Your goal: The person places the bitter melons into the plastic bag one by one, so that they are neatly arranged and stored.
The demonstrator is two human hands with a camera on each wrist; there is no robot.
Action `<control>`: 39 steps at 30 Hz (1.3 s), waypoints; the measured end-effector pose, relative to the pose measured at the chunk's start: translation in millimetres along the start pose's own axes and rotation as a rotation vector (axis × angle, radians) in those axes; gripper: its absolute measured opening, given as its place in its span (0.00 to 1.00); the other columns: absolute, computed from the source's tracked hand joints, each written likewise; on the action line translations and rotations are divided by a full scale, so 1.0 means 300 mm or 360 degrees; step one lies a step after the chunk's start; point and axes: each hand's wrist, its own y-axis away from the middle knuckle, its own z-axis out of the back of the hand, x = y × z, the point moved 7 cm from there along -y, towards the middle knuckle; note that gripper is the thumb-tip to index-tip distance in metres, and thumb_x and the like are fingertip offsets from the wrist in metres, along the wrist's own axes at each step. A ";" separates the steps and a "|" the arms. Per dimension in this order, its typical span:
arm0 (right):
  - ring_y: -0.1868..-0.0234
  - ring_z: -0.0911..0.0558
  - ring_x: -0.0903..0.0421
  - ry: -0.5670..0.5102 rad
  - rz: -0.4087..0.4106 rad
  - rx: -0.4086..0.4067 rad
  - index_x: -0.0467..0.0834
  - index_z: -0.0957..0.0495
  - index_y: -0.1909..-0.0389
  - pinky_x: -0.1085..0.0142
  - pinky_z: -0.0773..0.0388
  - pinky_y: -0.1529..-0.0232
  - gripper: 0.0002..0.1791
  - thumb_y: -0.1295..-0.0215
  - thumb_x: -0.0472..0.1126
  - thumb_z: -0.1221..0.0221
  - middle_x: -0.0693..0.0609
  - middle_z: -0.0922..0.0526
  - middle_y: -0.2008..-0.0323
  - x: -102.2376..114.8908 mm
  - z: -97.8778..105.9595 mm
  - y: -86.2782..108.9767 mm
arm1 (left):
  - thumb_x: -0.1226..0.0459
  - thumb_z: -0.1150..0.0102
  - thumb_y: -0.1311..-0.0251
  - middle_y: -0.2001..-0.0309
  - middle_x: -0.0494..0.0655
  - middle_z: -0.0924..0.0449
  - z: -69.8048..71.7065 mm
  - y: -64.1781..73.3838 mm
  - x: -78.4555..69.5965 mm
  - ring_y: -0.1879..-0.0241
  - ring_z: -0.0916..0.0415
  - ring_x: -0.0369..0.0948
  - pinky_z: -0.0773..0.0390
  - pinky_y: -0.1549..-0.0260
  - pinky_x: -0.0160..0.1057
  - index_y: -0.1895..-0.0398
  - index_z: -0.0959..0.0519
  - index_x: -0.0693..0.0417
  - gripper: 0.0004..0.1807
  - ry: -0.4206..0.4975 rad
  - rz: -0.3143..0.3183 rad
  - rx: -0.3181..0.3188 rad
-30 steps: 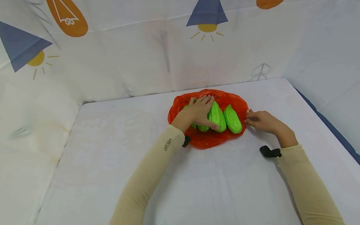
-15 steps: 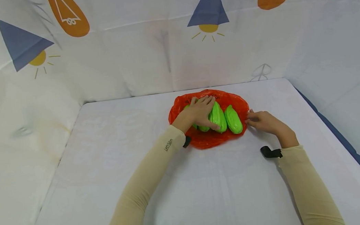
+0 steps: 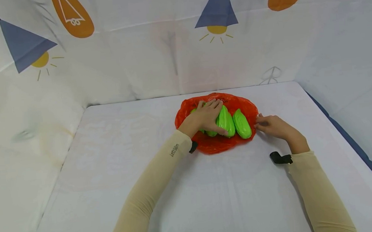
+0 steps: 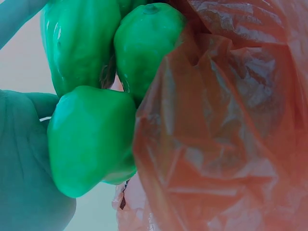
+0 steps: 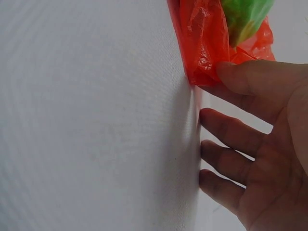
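On the white table [image 3: 113,188], a red plastic bag [image 3: 213,149] lies spread with several glossy, ridged green vegetables on it. My left hand [image 3: 202,118] rests over the pile with fingers spread, its thumb along one green vegetable [image 3: 226,122]. In the left wrist view the palm [image 4: 24,159] sits beside a lobed green vegetable [image 4: 91,139], and bag film covers the right half. At the bag's right edge, my right hand [image 3: 272,126] pinches the red rim [image 5: 202,53] between thumb and forefinger. Its other fingertips touch the tabletop. Another green vegetable [image 3: 242,124] lies between the hands.
A white cloth wall [image 3: 131,62] with printed lamps and orange shapes rises behind the table. Another white wall [image 3: 355,56] stands on the right, with a blue strip [image 3: 350,138] along the table's right side. Black wrist mounts [image 3: 279,158] sit on the beige sleeves [image 3: 152,185].
The whole view has shifted very slightly. Both hands, the bag and the vegetables keep their places relative to each other.
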 end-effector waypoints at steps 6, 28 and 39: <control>0.31 0.39 0.29 0.0009 -0.0008 -0.0006 0.33 0.30 0.35 0.37 0.40 0.33 0.27 0.27 0.45 0.46 0.28 0.38 0.32 0.012 0.007 0.001 | 0.29 0.45 0.48 0.20 0.47 0.68 0.005 0.005 0.005 0.21 0.72 0.45 0.65 0.24 0.55 0.21 0.66 0.53 0.65 -0.0007 0.0002 -0.0014; 0.31 0.37 0.29 0.0030 -0.0029 0.0005 0.34 0.32 0.33 0.37 0.40 0.33 0.29 0.26 0.49 0.48 0.29 0.39 0.31 0.025 0.005 -0.008 | 0.25 0.55 0.46 0.20 0.46 0.68 0.000 0.072 0.064 0.21 0.74 0.44 0.61 0.24 0.55 0.21 0.65 0.53 0.63 0.0030 0.0007 -0.0255; 0.36 0.32 0.29 0.0034 -0.0037 -0.0005 0.33 0.31 0.34 0.35 0.37 0.36 0.30 0.26 0.51 0.49 0.27 0.32 0.35 0.022 -0.011 0.019 | 0.33 0.57 0.35 0.20 0.50 0.62 -0.072 0.237 0.198 0.21 0.63 0.47 0.52 0.26 0.52 0.21 0.59 0.56 0.52 0.0222 0.0274 -0.0628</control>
